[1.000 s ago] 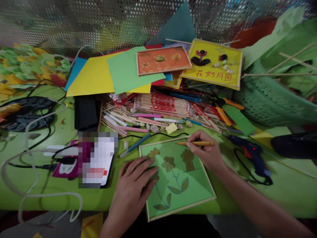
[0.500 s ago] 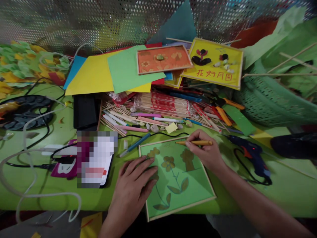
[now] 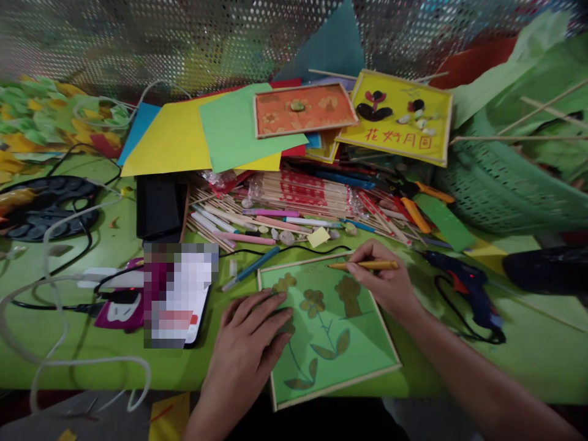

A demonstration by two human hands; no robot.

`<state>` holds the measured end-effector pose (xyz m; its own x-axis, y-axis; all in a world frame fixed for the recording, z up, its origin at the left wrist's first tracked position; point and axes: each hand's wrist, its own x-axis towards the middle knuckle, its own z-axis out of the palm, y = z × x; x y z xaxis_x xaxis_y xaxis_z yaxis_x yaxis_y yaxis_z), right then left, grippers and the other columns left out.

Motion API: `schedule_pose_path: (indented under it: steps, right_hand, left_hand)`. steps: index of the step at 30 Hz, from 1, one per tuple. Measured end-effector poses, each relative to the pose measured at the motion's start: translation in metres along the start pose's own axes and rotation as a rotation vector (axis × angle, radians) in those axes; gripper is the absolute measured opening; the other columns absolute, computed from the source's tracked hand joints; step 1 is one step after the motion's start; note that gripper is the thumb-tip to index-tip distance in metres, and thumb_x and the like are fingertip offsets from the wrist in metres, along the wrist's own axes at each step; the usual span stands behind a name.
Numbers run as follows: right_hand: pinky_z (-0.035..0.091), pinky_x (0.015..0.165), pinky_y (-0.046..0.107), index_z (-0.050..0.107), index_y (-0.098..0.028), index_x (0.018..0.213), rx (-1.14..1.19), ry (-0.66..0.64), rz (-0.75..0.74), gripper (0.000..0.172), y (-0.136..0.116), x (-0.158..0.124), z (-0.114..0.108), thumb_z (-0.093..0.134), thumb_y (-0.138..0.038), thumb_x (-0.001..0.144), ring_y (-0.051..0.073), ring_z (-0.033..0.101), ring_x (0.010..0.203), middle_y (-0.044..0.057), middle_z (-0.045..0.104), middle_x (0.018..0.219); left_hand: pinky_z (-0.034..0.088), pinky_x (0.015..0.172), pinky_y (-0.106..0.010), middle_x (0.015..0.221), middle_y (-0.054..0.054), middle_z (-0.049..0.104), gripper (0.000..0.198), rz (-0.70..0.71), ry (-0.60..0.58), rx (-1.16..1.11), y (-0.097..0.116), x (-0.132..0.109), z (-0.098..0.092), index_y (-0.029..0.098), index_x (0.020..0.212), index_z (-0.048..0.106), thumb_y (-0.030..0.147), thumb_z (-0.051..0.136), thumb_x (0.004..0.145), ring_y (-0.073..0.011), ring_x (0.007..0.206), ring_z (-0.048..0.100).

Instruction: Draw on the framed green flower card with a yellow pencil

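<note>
A green picture card [image 3: 301, 334] edged with thin wooden sticks lies at the front of the table, showing brown flowers with dark outlines. My left hand [image 3: 250, 337] rests flat over its left side, fingers spread, covering part of a flower. Between the fingers of my right hand [image 3: 383, 278] is a yellow-brown pen [image 3: 367, 265], held nearly level. Its tip points left, at the upper part of the card, near small faint marks; whether it touches the paper I cannot tell. A blue pen [image 3: 252, 267] lies just beyond the card's upper left corner.
Right of the card lies a glue gun [image 3: 473, 288] with its cord. A phone [image 3: 202, 318] and a purple power strip [image 3: 122, 309] with cables are left. Behind are markers, wooden sticks [image 3: 294, 193], coloured paper [image 3: 165, 138], framed pictures [image 3: 399, 116] and a green basket [image 3: 500, 177].
My right hand and the pen have shifted very slightly to the right. My left hand and the card stay in place.
</note>
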<state>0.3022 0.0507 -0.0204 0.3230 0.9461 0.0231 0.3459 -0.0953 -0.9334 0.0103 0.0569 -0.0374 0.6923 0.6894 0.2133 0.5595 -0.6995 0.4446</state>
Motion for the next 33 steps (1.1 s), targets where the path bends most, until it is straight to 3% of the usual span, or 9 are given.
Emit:
schedule_pose_path:
  steps: [14, 33]
  right_hand:
    - [0.04, 0.051, 0.025, 0.059, -0.022, 0.074, -0.028, -0.045, 0.019, 0.013, -0.0012, 0.0002, 0.0007, 0.071, -0.026, 0.078, 0.013, 0.049, 0.056, -0.002, 0.057, 0.064]
    - [0.042, 0.051, 0.025, 0.058, -0.022, 0.074, -0.035, 0.012, -0.024, 0.012, 0.0007, 0.0009, 0.0015, 0.07, -0.025, 0.078, 0.013, 0.051, 0.056, -0.002, 0.058, 0.064]
  left_hand:
    - [0.042, 0.106, -0.045, 0.138, 0.001, 0.068, 0.028, -0.008, -0.004, -0.004, 0.0007, 0.0008, -0.0001, 0.033, 0.125, 0.069, 0.027, 0.061, 0.099, -0.0248, 0.132, 0.056]
    - [0.041, 0.108, -0.046, 0.139, 0.001, 0.067, 0.029, -0.005, -0.018, 0.014, -0.0003, -0.0004, 0.0011, 0.033, 0.126, 0.069, 0.027, 0.062, 0.098, -0.025, 0.133, 0.055]
